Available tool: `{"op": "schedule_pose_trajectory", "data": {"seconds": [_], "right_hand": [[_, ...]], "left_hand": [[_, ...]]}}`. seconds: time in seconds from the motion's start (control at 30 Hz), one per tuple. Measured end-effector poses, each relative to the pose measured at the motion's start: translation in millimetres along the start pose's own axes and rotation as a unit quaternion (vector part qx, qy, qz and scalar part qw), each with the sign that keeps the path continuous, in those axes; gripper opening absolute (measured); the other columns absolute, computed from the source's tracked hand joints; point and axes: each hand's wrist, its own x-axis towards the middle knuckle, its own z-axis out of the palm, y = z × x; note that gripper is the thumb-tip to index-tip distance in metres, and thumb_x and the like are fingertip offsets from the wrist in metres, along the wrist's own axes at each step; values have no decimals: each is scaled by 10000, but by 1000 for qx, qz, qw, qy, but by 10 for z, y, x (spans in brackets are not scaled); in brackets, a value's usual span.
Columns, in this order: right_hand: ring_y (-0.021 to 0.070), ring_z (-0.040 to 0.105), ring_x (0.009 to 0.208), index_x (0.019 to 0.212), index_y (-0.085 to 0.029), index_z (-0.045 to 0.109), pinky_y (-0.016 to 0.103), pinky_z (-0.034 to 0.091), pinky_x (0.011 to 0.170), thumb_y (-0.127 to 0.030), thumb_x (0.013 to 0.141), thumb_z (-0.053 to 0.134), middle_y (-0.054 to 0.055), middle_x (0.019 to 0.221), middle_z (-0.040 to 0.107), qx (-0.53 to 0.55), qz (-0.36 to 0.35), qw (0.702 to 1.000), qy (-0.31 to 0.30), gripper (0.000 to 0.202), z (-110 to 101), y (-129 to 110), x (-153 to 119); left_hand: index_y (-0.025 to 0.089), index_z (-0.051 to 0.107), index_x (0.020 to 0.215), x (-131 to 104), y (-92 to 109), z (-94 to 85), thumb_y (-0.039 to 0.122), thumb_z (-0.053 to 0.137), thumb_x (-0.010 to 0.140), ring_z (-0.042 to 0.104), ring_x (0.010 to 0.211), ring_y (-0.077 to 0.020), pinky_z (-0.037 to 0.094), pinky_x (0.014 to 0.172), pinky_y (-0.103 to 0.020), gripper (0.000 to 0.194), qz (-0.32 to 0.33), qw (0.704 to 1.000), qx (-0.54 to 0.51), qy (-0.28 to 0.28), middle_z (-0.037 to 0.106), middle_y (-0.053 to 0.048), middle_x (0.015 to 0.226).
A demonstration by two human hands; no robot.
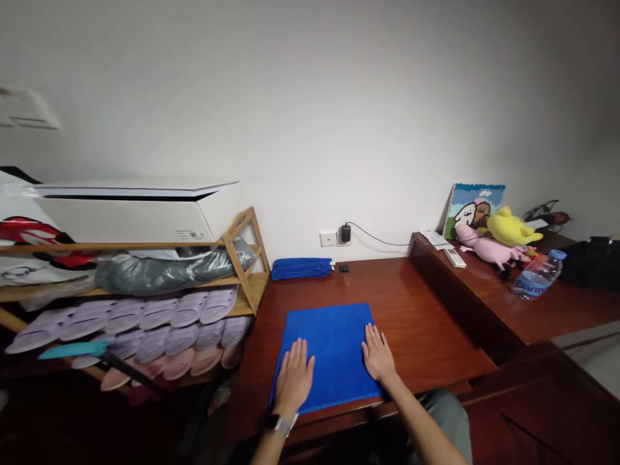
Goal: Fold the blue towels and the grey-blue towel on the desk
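A blue cloth (pixel 334 352) lies spread flat on the reddish-brown wooden desk (pixel 411 323), close to its front edge. Palm down, my left hand (pixel 294 378) rests on the left part of the cloth with its fingers stretched out. My right hand (pixel 378 354) lies flat at the right edge of the cloth, fingers also extended. Neither hand grips anything. Further back, against the wall, sits a folded stack of blue cloth (pixel 303 268) with a small white tag at its right end.
Left of the desk stands a wooden rack (pixel 245 278) with several slippers (pixel 177 313) and a white box (pixel 130 216). A raised desk section on the right holds a pink plush toy (pixel 484 247), a yellow plush toy (pixel 511 227) and a plastic bottle (pixel 537 278). A charger (pixel 345 232) is plugged into the wall.
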Motion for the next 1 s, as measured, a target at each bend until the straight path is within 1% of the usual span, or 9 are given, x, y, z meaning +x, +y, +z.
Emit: {"op": "schedule_pose_trajectory", "data": {"seconds": [0.07,0.13,0.27,0.5,0.6,0.7,0.83,0.9,1.0], "right_hand": [[206,154,1724,1775,-120,199,401,120,1399,-413,1146,171,44,1843,159,-1,2,1000,-2,694,-23,-12,8],[211,158,1723,1772,-113,204,411,128,1400,-407,1145,175,50,1842,166,-1,3,1000,-6,693,-49,-25,14],[229,200,1716,1762,-104,248,434,163,1395,-400,1143,201,77,1830,212,-2,1,1000,15,688,-31,-28,-57],[243,277,1695,1752,-130,314,447,234,1381,-441,1152,176,79,1806,279,7,-12,997,70,689,290,41,-376],[241,265,1698,1755,-133,302,451,230,1382,-447,1154,169,77,1809,261,8,-13,997,71,691,335,46,-399],[243,264,1697,1754,-145,309,456,237,1382,-451,1154,185,70,1807,264,8,-14,997,75,684,326,47,-381],[250,266,1696,1748,-141,320,459,232,1386,-437,1149,215,77,1804,253,3,-19,997,72,677,321,63,-377],[252,265,1696,1746,-140,326,463,234,1385,-427,1148,218,79,1804,243,4,-24,997,73,672,327,70,-382],[248,272,1694,1749,-142,318,470,248,1382,-434,1153,202,79,1804,244,12,-26,997,74,674,329,70,-387]], "left_hand": [[136,411,1711,-140,-385,-91,489,278,1115,448,1627,-329,365,1346,-559,705,-29,999,17,3,477,-157,1743],[129,403,1714,-226,-555,-153,485,279,1113,434,1636,-317,360,1350,-539,709,-37,999,23,-3,458,-157,1756],[116,416,1705,-246,-510,-163,468,280,1113,451,1626,-318,369,1341,-551,702,-37,999,22,0,483,-177,1741],[131,424,1704,-176,-507,-184,505,259,1119,532,1569,-331,419,1307,-566,713,-11,998,18,54,559,-179,1686],[113,398,1711,-59,-188,-280,466,273,1133,485,1603,-329,396,1325,-558,688,21,997,8,69,508,-181,1720],[136,439,1692,87,481,-297,429,289,1148,457,1623,-291,401,1329,-507,635,104,993,-15,47,495,-144,1732],[156,502,1656,181,1313,-148,438,323,1150,524,1578,-270,451,1298,-469,607,197,979,-43,-9,547,-132,1694],[158,522,1644,146,1407,-67,463,330,1149,549,1558,-277,467,1286,-481,612,203,978,-44,-25,573,-136,1672],[170,515,1651,-29,1001,-13,520,325,1143,527,1575,-295,458,1293,-508,645,158,987,-30,-23,540,-133,1696]]}}
